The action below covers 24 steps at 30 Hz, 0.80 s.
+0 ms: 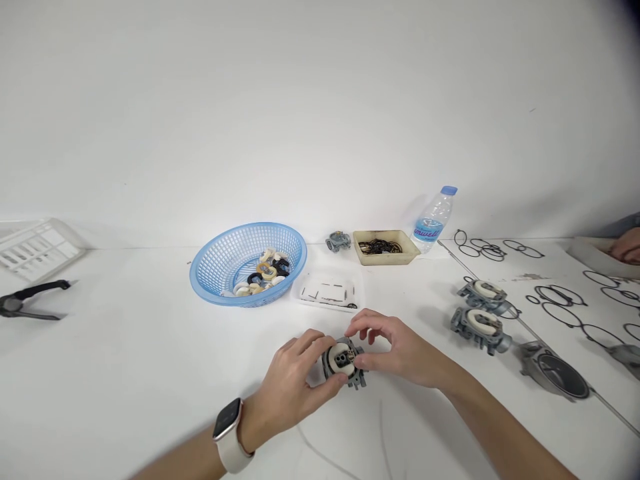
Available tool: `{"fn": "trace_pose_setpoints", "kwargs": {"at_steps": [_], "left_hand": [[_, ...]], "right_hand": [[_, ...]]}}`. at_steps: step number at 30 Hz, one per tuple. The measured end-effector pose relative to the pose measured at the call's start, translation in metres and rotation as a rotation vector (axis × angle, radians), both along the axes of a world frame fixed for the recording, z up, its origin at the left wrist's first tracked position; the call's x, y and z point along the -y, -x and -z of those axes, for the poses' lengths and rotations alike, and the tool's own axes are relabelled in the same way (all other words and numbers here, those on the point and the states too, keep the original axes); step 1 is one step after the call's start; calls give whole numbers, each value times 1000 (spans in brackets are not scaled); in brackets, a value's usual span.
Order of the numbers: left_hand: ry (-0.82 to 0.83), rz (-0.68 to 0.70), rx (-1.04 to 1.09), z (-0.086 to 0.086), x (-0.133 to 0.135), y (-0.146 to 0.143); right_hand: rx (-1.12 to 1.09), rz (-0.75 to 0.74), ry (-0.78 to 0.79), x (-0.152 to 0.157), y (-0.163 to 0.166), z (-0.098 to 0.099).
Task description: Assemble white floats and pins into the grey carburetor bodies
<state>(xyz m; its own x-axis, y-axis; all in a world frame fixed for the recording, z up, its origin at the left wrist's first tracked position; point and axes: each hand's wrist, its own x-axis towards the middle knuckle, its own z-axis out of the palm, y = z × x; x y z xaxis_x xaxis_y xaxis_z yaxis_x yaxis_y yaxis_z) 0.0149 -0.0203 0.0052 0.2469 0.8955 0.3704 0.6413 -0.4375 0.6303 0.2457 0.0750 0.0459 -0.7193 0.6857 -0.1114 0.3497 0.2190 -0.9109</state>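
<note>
A small grey metal part [344, 364] with a white round insert on top lies on the white table, close to me and just right of centre. My left hand [293, 383], with a white smartwatch on its wrist, grips the part from the left, thumb and fingers curled round it. My right hand [395, 347] is on the part's right side, fingertips pinched at its top edge. Both hands are closed on the same part.
A blue basket [215, 263] of white, tan and black rings stands behind, beside a small white tray [327, 292], a beige tray of black rings [385, 247] and a water bottle [433, 220]. Two like parts [480, 310], loose O-rings and another person's hand [627, 245] are at right. Black pliers [30, 300] lie far left.
</note>
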Motion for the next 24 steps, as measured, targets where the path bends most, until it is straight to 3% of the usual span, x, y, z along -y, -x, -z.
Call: {"fn": "trace_pose_setpoints", "kwargs": {"at_steps": [6,12,24], "left_hand": [[-9,4,15,2,0,-1],[-130,-22,-2,6,1,-4],[-150,-24,11,8,2,-3]], "right_hand": [[-17,-23,-68,3,1,-3],[18,-27,-105,6,0,-8],[24,-42,-101,7,1,-8]]}}
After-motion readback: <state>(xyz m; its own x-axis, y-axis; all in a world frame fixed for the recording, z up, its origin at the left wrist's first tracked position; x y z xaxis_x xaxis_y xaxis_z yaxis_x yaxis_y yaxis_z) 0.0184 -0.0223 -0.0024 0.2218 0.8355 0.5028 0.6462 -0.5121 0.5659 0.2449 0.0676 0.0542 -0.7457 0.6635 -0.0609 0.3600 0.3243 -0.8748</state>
